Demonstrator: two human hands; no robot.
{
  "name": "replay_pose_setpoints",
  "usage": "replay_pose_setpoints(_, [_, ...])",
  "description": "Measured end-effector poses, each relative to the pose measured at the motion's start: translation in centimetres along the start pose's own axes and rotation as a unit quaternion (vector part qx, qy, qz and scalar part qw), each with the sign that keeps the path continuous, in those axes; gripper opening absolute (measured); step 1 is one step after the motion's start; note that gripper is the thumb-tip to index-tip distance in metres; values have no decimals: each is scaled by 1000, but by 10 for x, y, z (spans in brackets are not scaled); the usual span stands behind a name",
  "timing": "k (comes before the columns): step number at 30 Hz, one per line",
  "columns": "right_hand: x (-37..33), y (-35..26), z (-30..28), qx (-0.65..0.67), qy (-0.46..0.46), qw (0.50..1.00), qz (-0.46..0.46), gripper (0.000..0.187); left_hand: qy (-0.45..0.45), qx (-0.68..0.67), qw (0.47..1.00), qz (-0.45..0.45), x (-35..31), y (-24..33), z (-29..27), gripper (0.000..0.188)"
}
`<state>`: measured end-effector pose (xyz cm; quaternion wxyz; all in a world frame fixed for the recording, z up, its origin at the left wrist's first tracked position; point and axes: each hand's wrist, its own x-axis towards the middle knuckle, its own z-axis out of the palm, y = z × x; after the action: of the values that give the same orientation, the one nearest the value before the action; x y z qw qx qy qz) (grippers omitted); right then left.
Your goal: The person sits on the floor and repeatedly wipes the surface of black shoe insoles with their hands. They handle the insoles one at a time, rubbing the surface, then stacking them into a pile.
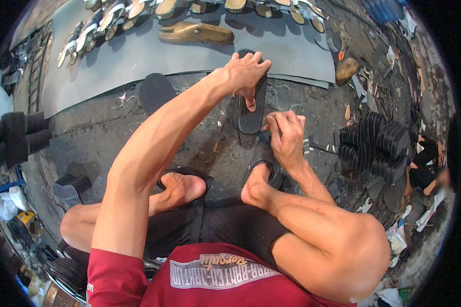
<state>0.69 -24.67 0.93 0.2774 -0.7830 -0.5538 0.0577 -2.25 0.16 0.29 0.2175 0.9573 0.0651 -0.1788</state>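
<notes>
My left hand (247,74) grips a black textured sandal sole (252,115). Its fingers reach over the far end, and the thumb presses on the top face. Close to the sole's near end is my right hand (288,134), its fingers curled into a pinch. Whatever sits between those fingertips, if anything, is hidden. A second black sole (156,92) lies on the floor to the left, partly covered by my left forearm.
Ahead, a grey sheet (102,77) bears a wooden shoe last (195,33) and a row of sandals (166,8). Another last (347,69) lies right of it. Stacked black soles (369,146) stand at right, more black stacks (16,137) at left. Another person (426,163) is at far right.
</notes>
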Motion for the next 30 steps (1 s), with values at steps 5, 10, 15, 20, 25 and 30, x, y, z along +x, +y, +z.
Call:
replay_pose_setpoints(5, [-8, 1, -2, -7, 14, 1000, -18, 16, 14, -2, 1000, -2, -1, -3, 5, 131])
replay_pose_setpoints(10, [16, 18, -1, -35, 48, 998, 20, 17, 27, -22, 999, 5, -4, -6, 7, 128])
replay_pose_setpoints(15, [37, 21, 2, 62, 134, 987, 70, 26, 142, -63, 988, 14, -31, -20, 31, 119])
replay_pose_setpoints(20, [18, 17, 7, 144, 13, 958, 249, 33, 409, -254, 876, -26, -79, 40, 112, 130])
replay_pose_setpoints(25, [23, -7, 60, 91, 23, 976, 196, 80, 488, -433, 755, -63, -75, 93, 191, 141])
replay_pose_setpoints(30, [28, 1, 51, 52, 12, 973, 223, 65, 457, -408, 780, -129, -86, 99, 184, 121])
